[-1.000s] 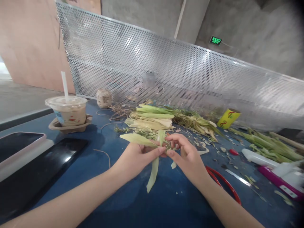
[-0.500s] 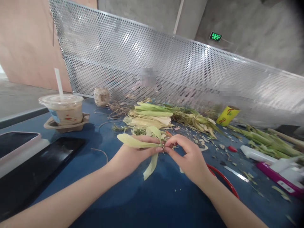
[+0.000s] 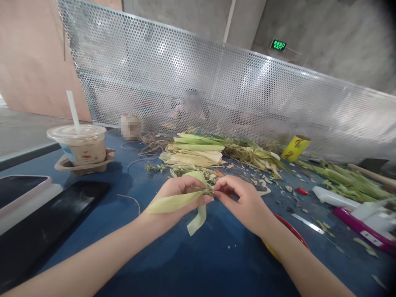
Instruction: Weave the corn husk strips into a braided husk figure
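on the small black rectangular sign with glowing green letters (image 3: 278,45), the word "exit" can be read, and one line of green chinese characters stands above it. the marks on the yellow cylinder with red pattern (image 3: 295,149) and on the clear plastic cup with blue label (image 3: 85,151) are too small to read.

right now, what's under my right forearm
A curved red strip shows at the outer side of the forearm, a yellow edge at its inner side; whatever lies between is covered.
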`<state>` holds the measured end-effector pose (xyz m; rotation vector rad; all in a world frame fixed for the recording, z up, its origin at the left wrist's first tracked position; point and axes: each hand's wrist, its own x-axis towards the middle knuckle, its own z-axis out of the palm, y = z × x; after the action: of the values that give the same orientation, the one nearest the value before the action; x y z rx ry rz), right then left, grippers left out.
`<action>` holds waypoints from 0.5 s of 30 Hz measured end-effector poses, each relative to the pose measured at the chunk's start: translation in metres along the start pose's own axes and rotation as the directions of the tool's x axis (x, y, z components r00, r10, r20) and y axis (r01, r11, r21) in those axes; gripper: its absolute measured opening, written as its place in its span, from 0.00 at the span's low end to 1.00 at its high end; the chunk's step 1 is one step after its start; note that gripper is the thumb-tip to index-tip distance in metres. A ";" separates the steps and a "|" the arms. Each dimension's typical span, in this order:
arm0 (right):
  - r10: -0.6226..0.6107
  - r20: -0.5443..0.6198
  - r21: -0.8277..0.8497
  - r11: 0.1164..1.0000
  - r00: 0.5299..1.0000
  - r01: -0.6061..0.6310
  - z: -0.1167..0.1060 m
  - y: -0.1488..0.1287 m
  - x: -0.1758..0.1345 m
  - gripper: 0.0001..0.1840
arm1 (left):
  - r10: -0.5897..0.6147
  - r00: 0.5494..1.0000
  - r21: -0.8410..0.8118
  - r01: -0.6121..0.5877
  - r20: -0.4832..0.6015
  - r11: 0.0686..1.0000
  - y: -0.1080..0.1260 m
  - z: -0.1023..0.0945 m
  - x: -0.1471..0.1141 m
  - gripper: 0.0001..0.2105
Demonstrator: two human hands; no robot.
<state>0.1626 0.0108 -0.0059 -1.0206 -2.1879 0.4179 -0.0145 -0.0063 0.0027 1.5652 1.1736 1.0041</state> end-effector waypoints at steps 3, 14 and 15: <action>-0.063 0.079 -0.037 0.997 0.995 0.066 -0.002 0.000 0.000 0.08 | 0.037 0.999 0.069 -0.036 -0.020 0.997 -0.001 -0.001 -0.001 0.10; -0.165 0.145 -0.048 0.984 0.976 0.173 -0.021 0.001 0.002 0.11 | 0.053 0.999 0.095 -0.053 0.002 0.994 -0.001 0.001 -0.001 0.07; -0.160 0.146 -0.050 0.984 0.976 0.169 -0.022 0.001 0.002 0.11 | 0.046 0.999 0.101 -0.046 -0.002 0.994 -0.001 0.000 -0.001 0.07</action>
<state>0.1775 0.0134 0.0102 -0.8557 -2.4046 0.3567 -0.0146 -0.0077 0.0018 1.6771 1.2122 0.9913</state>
